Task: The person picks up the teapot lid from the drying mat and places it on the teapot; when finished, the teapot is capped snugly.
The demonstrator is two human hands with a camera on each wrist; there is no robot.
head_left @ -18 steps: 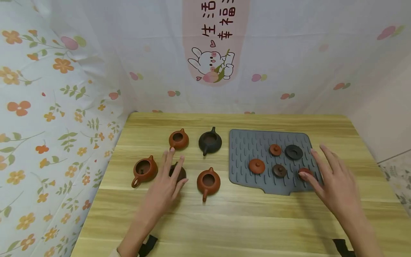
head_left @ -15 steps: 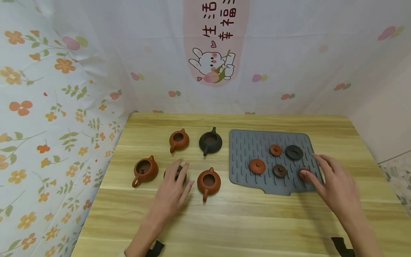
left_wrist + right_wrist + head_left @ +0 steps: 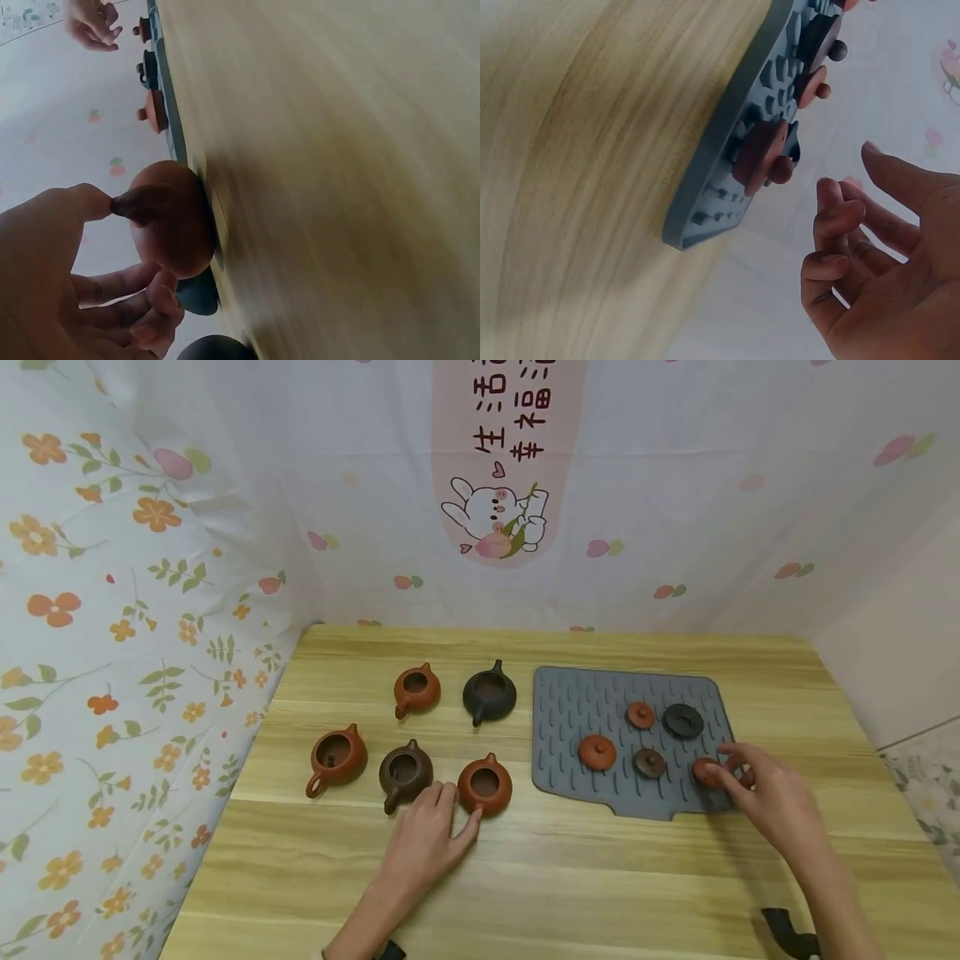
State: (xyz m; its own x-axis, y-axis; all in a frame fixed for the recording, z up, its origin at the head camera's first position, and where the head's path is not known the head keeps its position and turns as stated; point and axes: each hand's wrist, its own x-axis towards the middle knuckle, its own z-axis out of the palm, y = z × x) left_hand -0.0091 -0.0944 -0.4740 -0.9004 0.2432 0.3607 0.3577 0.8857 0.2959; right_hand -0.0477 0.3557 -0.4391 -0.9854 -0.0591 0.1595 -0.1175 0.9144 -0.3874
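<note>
My left hand [image 3: 429, 833] is at a reddish-brown clay teapot [image 3: 486, 787] without a lid. In the left wrist view its thumb meets the tip of the teapot's handle [image 3: 142, 204], while the bent fingers lie by the body, apart from the handle. A dark brown teapot [image 3: 406, 773] stands just left of this hand. Over the grey mat's right edge hovers my right hand [image 3: 772, 797], near a small red-brown lid [image 3: 707, 772]. The right wrist view shows a gap between the hand's loosely bent fingers and the knobbed lid [image 3: 761, 157].
Behind stand a small orange-brown teapot [image 3: 417, 689] and a black teapot [image 3: 489, 693]; another reddish teapot [image 3: 337, 756] is at left. The grey ridged mat [image 3: 566, 693] bears several lids, among them an orange-red one [image 3: 597, 752] and a black one [image 3: 682, 721].
My left hand has moved right and toward me, from over the dark brown teapot to the reddish-brown one's handle. The right hand has lowered slightly, its fingers more bent, beside the small lid.
</note>
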